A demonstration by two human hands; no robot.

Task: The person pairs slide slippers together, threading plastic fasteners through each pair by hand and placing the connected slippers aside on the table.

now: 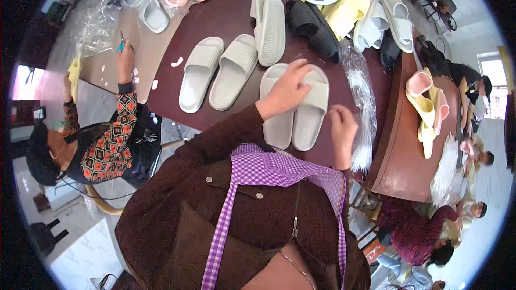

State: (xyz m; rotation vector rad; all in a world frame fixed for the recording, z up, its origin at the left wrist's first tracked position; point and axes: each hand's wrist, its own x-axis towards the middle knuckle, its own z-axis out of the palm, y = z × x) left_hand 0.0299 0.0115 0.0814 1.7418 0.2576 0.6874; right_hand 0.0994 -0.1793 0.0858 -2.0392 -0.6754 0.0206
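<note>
A pair of light grey slide slippers lies side by side right in front of me, toes away: the left slipper [277,129] and the right slipper [310,123]. Over their straps is my left hand [287,90], fingers bent and thumb apart, gripping neither slipper. Just right of the pair, above the dark red table [236,123], my right hand [344,129] is raised with its fingers curled together. Whatever its fingertips may hold is too small to make out. To the left lie two more grey slippers [200,75], and beyond them a grey pair [269,27] is nested together.
Black slippers [314,27], yellow slippers [346,13] and white slippers [371,27] crowd the far right. Clear plastic bags [361,102] hang along the right edge. At left a co-worker's hand [124,56] holds teal-handled scissors. Pink and yellow slippers [424,102] lie on another table.
</note>
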